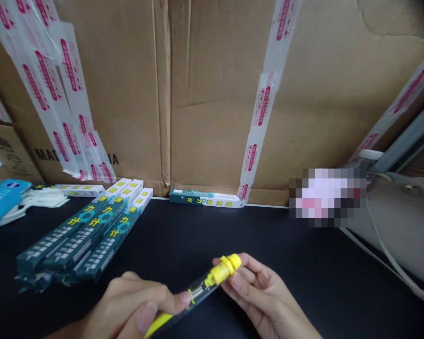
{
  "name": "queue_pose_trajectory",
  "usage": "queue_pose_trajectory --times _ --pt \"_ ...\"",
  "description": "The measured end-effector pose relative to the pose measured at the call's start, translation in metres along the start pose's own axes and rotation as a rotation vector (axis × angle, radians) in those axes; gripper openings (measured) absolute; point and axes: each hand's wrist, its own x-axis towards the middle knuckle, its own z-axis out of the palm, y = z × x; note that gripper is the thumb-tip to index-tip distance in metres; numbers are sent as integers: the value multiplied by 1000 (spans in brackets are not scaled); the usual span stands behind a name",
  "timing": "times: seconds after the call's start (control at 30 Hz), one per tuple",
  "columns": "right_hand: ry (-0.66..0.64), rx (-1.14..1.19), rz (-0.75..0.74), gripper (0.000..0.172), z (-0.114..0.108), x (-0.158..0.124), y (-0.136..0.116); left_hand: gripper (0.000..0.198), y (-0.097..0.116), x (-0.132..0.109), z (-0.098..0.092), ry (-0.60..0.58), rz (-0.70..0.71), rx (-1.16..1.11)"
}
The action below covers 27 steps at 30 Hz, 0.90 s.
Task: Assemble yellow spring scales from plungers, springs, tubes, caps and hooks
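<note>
My left hand (pixel 130 306) grips the barrel of a clear plastic tube (pixel 198 292) near the bottom of the view. A yellow cap (pixel 223 269) with a flanged collar sits on the tube's far end. My right hand (pixel 257 296) pinches that capped end between thumb and fingers. A yellow part at the near end of the tube (pixel 159 325) shows below my left hand. Beyond my left hand lie several long teal-and-white printed boxes (pixel 86 240), side by side on the black tabletop (pixel 286 245).
One more teal box (pixel 205 198) lies against a taped cardboard carton (pixel 212 103) along the table's back edge. A blue package (pixel 3 197) and white papers (pixel 44 197) sit back left. A beige bag (pixel 395 221) and a pixelated object (pixel 327 197) are at right.
</note>
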Motion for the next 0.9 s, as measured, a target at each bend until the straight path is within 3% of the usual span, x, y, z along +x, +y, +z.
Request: queue_pose_trajectory --times 0.13,0.3,0.4,0.5,0.57,0.67,0.9 --pt "10 -8 18 41 -2 -1 0 41 -5 6 -6 -84 127 -8" --pt "-18 -24 2 25 -4 0 0 44 0 9 -6 -117 167 -41" --pt "-24 -26 3 16 -5 1 1 49 4 10 -2 -55 126 -32" --pt "-19 -5 6 18 -6 2 1 49 6 10 0 -10 125 -7" --pt "-11 24 10 29 -6 1 1 49 6 11 0 -74 161 18" --pt "-11 33 22 46 -5 0 0 52 9 14 1 -20 118 123" --pt "-9 19 17 25 -4 2 1 53 13 21 1 74 140 251"
